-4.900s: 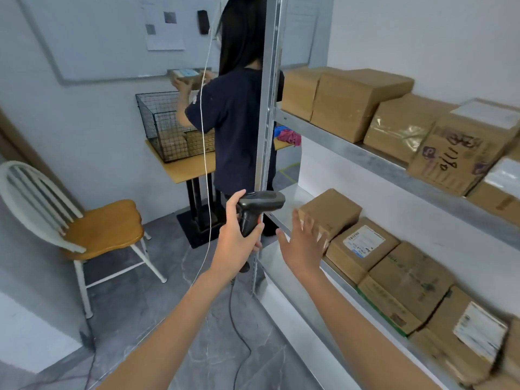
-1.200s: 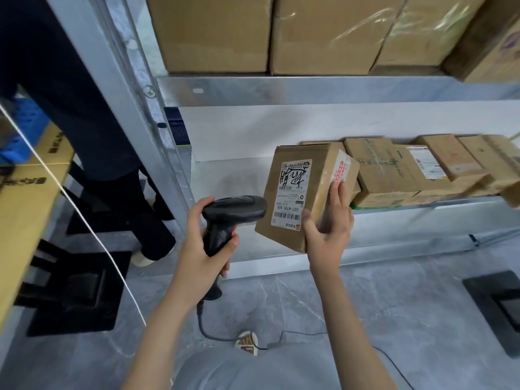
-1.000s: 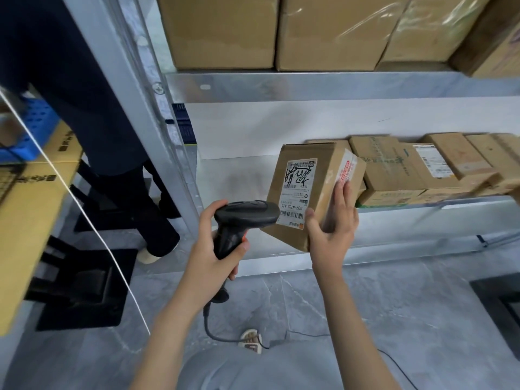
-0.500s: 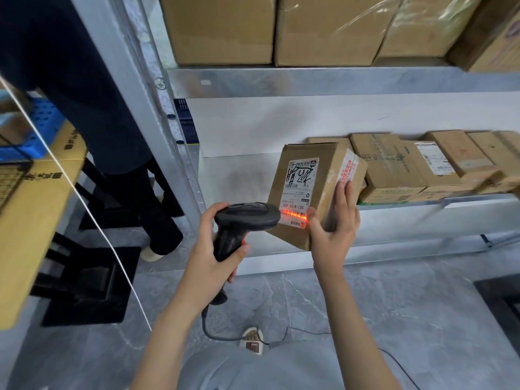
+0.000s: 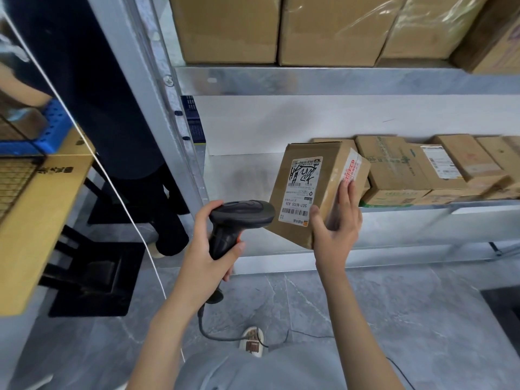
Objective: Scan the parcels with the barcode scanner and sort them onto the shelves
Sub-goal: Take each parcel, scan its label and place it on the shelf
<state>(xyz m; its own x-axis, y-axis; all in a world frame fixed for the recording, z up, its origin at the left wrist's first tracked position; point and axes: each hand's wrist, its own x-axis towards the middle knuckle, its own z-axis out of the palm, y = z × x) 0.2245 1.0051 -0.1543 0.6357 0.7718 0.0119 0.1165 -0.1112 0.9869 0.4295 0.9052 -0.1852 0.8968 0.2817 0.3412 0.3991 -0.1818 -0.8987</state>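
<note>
Over grey marble floor (image 5: 422,319), left hand (image 5: 208,257) grips scanner (image 5: 239,220), right hand (image 5: 334,232) clasps parcel (image 5: 312,190).

The left hand (image 5: 206,257) has its grip wrapped round the handle of a black barcode scanner (image 5: 239,222), whose head points toward 3 o'clock at a cardboard parcel (image 5: 315,192). The right hand (image 5: 336,229) holds that parcel tilted, thumb on the labelled face near the barcode, fingers flat along the side at a red-and-white tape strip. The scanner's cable (image 5: 213,330) trails down toward 6 o'clock over the grey floor (image 5: 422,319). At 2 o'clock, more boxes (image 5: 408,170) sit in a row on the lower metal shelf (image 5: 422,218); larger boxes (image 5: 329,29) fill the upper shelf (image 5: 309,80) at 12 o'clock. At 9 o'clock lies a wooden surface (image 5: 33,226).
</note>
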